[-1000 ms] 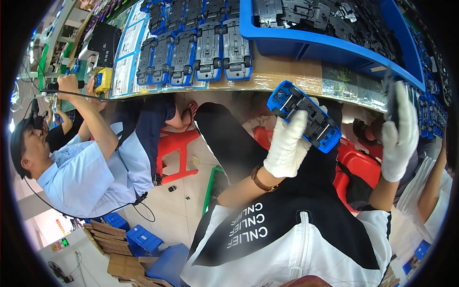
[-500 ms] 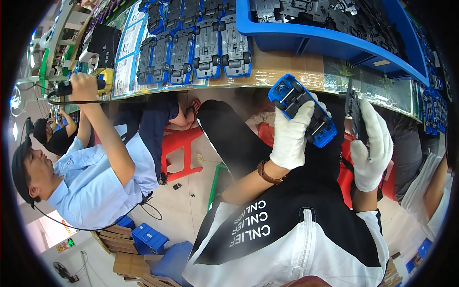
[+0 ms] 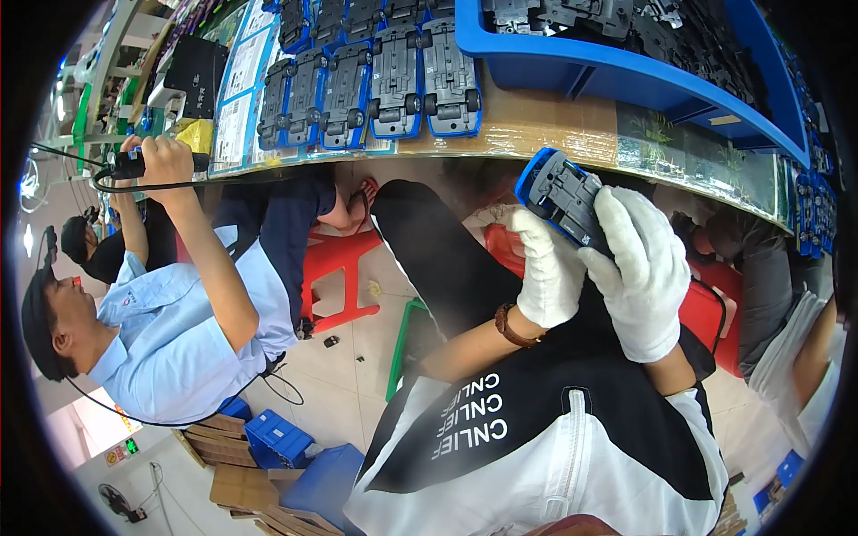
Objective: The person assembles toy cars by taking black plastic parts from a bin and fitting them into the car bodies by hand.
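A blue toy car (image 3: 529,173) is held upside down above my lap, just in front of the table edge. Over its underside lies a dark grey chassis plate (image 3: 565,198). My left hand (image 3: 549,279), in a white glove, grips the car from its near left side, with part of the fingers hidden. My right hand (image 3: 639,272), also gloved, is closed on the plate's near right end, its thumb and fingers along the edge. Whether the plate sits fully in the body cannot be made out.
Several upside-down blue toy cars (image 3: 451,80) stand in rows on the table. A blue bin (image 3: 608,64) of dark chassis plates is at the table's right. At left, a person in a light blue shirt (image 3: 179,330) works with a black tool (image 3: 134,166). A red stool (image 3: 344,277) stands below.
My right hand has moved left and brought the chassis plate, held apart before, onto the car's underside. The car has turned in my left hand, and the bare interior is now covered.
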`<state>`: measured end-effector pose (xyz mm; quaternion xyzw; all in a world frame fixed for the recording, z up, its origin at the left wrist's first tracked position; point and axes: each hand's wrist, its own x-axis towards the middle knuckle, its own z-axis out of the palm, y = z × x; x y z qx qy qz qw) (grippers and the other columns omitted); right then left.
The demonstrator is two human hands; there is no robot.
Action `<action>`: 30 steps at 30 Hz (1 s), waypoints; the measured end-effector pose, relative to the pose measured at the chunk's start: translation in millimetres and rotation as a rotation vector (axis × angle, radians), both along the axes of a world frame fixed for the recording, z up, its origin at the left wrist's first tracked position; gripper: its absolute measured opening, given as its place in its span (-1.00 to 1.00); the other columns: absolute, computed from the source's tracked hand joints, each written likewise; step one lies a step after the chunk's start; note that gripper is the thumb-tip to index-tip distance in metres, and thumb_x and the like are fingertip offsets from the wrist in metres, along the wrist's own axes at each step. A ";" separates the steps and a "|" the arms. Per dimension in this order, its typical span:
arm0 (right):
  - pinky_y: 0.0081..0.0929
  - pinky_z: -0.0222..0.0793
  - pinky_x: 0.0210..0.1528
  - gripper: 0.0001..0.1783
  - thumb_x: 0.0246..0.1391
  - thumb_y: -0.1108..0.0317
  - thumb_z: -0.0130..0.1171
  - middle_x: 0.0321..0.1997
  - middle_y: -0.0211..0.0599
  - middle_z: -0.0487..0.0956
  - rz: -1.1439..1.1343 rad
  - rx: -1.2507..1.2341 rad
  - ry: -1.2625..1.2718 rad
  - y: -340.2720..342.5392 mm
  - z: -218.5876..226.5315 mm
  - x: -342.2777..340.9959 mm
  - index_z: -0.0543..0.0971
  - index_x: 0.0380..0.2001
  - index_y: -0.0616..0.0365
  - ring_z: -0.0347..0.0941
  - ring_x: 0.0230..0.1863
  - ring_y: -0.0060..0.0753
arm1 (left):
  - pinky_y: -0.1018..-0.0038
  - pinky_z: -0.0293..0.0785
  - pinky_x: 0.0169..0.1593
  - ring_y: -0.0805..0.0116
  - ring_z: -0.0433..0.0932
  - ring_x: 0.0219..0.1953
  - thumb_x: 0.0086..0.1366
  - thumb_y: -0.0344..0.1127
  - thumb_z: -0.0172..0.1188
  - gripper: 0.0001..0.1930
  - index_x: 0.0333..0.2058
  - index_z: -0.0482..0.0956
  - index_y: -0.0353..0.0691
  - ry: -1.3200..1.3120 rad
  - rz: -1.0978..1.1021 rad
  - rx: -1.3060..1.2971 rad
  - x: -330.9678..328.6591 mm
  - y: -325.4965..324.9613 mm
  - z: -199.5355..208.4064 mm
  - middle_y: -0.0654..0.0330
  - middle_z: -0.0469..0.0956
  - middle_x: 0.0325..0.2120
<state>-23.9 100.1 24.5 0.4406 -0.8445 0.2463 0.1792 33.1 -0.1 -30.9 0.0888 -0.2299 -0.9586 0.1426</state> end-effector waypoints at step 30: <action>-0.39 0.16 0.26 -0.34 0.19 0.06 0.12 0.20 -0.02 0.42 0.072 -0.439 -1.163 12.3 -9.9 -2.2 0.34 0.17 0.36 0.34 0.22 -0.27 | 0.31 0.51 0.06 0.27 0.51 -0.01 0.33 -0.26 0.13 -0.64 0.04 0.32 -0.19 -0.067 0.199 -0.041 -9.3 -14.5 19.7 0.17 0.47 -0.10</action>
